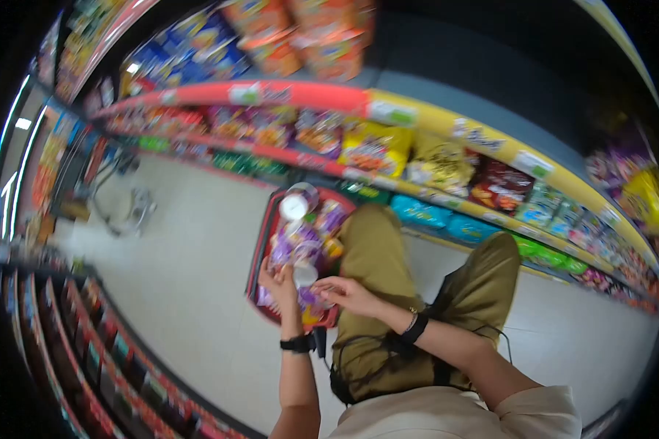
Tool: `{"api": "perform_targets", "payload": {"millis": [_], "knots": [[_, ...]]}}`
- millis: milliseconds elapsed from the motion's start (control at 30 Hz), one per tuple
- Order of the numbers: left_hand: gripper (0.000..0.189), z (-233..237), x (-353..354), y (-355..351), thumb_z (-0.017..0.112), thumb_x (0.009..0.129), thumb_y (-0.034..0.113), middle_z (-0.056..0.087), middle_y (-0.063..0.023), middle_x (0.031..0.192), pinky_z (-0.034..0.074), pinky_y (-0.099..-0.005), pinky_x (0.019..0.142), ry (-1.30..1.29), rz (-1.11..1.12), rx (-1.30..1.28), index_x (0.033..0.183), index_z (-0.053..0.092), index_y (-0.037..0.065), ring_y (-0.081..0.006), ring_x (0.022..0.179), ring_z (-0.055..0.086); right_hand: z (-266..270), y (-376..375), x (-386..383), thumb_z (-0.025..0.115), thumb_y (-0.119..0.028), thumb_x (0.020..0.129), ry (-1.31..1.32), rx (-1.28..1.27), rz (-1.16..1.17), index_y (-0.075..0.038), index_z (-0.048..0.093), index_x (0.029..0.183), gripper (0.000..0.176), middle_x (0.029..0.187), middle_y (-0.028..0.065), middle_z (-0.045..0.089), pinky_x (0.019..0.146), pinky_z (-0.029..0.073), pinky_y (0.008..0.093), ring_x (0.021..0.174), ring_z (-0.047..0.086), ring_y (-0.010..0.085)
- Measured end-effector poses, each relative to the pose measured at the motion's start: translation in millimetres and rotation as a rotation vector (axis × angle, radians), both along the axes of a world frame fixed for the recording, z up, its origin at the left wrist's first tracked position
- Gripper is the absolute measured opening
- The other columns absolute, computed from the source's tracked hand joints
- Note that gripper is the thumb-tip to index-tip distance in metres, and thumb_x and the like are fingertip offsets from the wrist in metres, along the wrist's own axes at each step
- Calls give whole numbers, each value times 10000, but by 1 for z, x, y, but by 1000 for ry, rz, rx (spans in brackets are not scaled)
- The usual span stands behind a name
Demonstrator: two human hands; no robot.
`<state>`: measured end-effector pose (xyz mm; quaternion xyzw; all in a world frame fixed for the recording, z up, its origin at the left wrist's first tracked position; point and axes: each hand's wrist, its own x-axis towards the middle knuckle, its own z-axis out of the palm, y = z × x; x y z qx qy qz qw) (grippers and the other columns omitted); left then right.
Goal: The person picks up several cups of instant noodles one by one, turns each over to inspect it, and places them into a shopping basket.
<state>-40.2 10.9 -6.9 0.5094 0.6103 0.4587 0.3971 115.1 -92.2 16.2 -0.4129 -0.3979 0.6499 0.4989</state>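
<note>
A red basket [255, 257] on the floor holds purple snack packs [294, 238] and two clear tubs with white lids. One tub [296, 207] lies near the basket's far end, the other [305, 275] between my hands. My left hand [279, 282] is at that nearer tub's left side, over the packs; blur hides whether its fingers grip anything. Reaching in from the right, my right hand [344, 294] has its fingers apart beside the tub's lid, with no object visible in them.
Shelves of bagged snacks [373, 148] run across the front and right. My bent knees [377, 252] are close to the basket's right side. Another shelf rack [88, 344] stands at lower left, and a metal-framed object [135, 208] is on the floor at left.
</note>
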Motion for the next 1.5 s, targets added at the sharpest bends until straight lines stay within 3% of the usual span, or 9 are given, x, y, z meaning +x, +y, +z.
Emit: {"api": "perform_targets", "payload": {"millis": [133,233,467,700,900,1000,1133,1233,1500], "knots": [[516,70,90,4,682,858,134,383,-149,1295,413,-393,979,-3,-328,177,1318,458,66,-279,1174,449,56,-17,98,568,-128,957,-29,73,-448,-41,555,1243,299,1077,38,614,826,488,247,968,575,90],[479,141,171,-28,679,853,87,363,-109,1325,462,-357,956,-157,-567,216,1290,484,85,-244,1194,442,104,-57,185,613,-109,915,-390,220,-1177,-41,581,1136,234,1076,39,591,834,467,255,923,557,107],[465,221,301,-124,679,854,118,298,-114,1377,441,-384,987,-319,-1110,317,1280,493,96,-238,1251,412,233,-159,330,697,-143,844,-1184,494,-1972,-32,389,1323,581,1336,154,379,1008,375,423,1254,383,295],[504,233,319,-183,704,841,144,277,-118,1386,417,-403,1014,-329,-1325,349,1287,472,107,-271,1293,369,316,-167,412,807,-229,714,-1563,501,-1997,-50,389,1343,777,1353,220,383,1028,347,480,1267,378,369],[506,224,301,-164,701,848,146,301,-116,1375,429,-422,1005,-260,-1212,278,1297,469,114,-259,1281,392,319,-167,403,847,-188,646,-1531,496,-1888,-47,564,1091,546,1248,189,485,984,396,419,1160,471,366],[537,230,291,-154,709,839,139,315,-116,1379,428,-413,1002,-259,-1148,313,1310,455,91,-250,1272,402,307,-160,350,802,-106,728,-842,758,-1644,-53,545,1130,480,1191,110,550,966,415,340,1134,530,237],[889,243,277,-149,798,740,151,268,-121,1441,388,-434,1039,-300,-1052,440,1440,258,65,-274,1319,350,276,-147,275,580,-307,957,253,489,-1127,-67,504,1255,390,1174,55,602,967,446,350,1088,571,154],[1135,250,261,-144,883,619,203,193,-178,1492,332,-433,1085,-77,-912,709,1470,157,15,-312,1361,298,246,-133,227,409,-487,994,446,207,-860,-98,463,1342,525,1275,41,567,1017,418,388,1179,532,180],[1027,241,218,-137,860,607,151,345,-181,1427,341,-405,1084,-191,-849,617,1423,256,-9,-296,1314,382,193,-115,148,310,-497,1016,504,-42,-804,-92,400,1384,555,1306,70,538,919,509,337,1164,553,160]]}}
